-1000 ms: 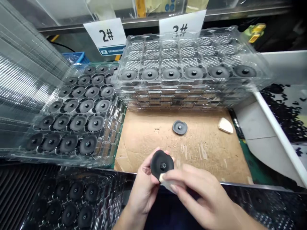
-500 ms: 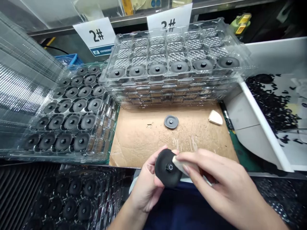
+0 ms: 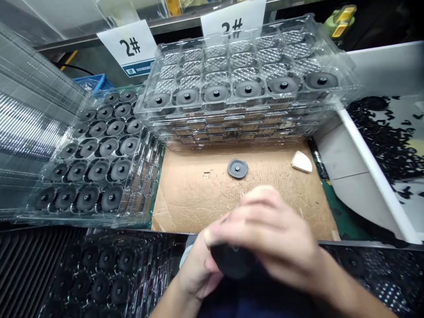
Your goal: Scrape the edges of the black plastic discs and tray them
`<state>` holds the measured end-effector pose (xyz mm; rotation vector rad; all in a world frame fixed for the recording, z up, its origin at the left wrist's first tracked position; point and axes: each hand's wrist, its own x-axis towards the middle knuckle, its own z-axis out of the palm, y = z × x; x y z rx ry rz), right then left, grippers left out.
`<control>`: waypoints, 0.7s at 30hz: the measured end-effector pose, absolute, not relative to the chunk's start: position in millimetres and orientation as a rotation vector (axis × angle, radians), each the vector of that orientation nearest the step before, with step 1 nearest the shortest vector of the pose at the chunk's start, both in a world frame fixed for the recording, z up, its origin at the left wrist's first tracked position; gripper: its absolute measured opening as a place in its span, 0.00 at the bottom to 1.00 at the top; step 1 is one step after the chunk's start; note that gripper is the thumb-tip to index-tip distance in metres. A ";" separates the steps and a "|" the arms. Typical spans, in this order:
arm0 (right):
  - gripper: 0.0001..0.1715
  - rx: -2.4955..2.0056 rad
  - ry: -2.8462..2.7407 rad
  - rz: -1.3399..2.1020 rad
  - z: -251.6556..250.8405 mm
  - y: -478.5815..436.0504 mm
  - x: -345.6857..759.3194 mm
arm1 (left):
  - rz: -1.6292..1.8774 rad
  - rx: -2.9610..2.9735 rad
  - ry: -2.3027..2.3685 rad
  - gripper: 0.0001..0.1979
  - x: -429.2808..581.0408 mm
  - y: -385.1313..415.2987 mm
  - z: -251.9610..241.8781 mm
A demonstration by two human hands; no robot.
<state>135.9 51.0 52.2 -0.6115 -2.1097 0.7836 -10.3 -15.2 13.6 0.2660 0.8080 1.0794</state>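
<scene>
1. The left hand (image 3: 195, 269) is curled and cups a black diaphragm disc (image 3: 232, 261) from below. The disc sits low at the near side, just past the edge of the cardboard sheet (image 3: 188, 207).
2. The right hand (image 3: 268, 229) is blurred by motion, its fingers bent over the disc. I cannot tell whether it touches the disc or holds anything.
3. The disc looks light, probably with a soft, flexible rim around a stiffer central stud. Its matte face should not be very slippery. Supporting the back and holding the rim, away from the stud, seems the safest hold.
4. On the cardboard, a flat grey disc (image 3: 237, 168) lies far from the hands, with a white wedge sponge (image 3: 301, 161) to its right.
5. Clear blister trays hold rows of similar discs: a stack (image 3: 245, 128) at the far side, one tray (image 3: 99, 170) to the left and another (image 3: 99, 276) at the near left.
6. Signs reading 2# (image 3: 127, 46) and 3# (image 3: 233, 20) stand behind the stack, and black scraps (image 3: 387, 141) fill a white-walled bin to the right.
</scene>
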 end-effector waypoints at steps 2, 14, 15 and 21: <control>0.14 -0.899 -1.946 0.939 32.4 55.8 144.7 | 1.111 0.213 0.688 0.28 -13.0 -14.9 12.7; 0.18 -1.599 -1.937 1.034 -76.6 -3.1 160.1 | 1.235 -0.021 0.673 0.27 -30.4 -13.9 -1.9; 0.19 -1.609 -1.944 1.016 -77.6 -4.4 160.2 | 1.244 -0.021 0.683 0.27 -30.7 -13.5 -2.2; 0.16 -1.573 -1.959 0.960 -61.0 25.2 164.1 | 1.258 0.037 0.718 0.29 -29.3 -13.6 -3.6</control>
